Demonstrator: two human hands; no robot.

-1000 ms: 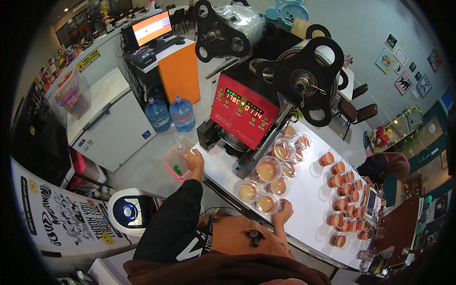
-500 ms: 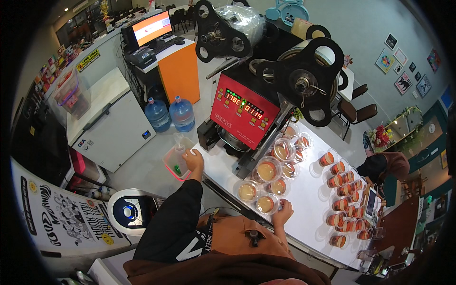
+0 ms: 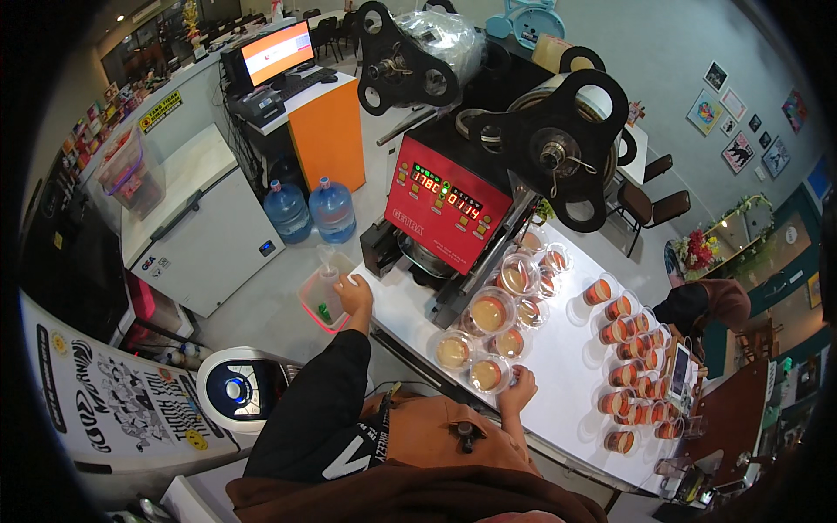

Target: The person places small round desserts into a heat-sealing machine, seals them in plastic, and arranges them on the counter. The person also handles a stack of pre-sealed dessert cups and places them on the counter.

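My right hand (image 3: 518,390) is at the near edge of the white table, its fingers closed at the rim of a clear plastic cup (image 3: 486,375) with layered brown and cream contents. My left hand (image 3: 354,296) rests at the table's left corner, fingers loosely apart and nothing visible in it. Beyond the hands stands a cup sealing machine (image 3: 447,202) with a red front panel and lit digits. Beside it several filled cups (image 3: 493,312) cluster, some stacked on others. A pink-rimmed bin (image 3: 316,301) holding clear plastic and something green is next to my left hand.
Rows of more filled cups (image 3: 622,375) cover the right side of the table. Another person (image 3: 711,305) bends near a tablet (image 3: 680,370) there. Blue water jugs (image 3: 332,212), a white chest freezer (image 3: 209,231) and a rounded white appliance (image 3: 244,388) stand to the left.
Both hands and the cups stay almost where they were. The whole view has shifted very slightly.
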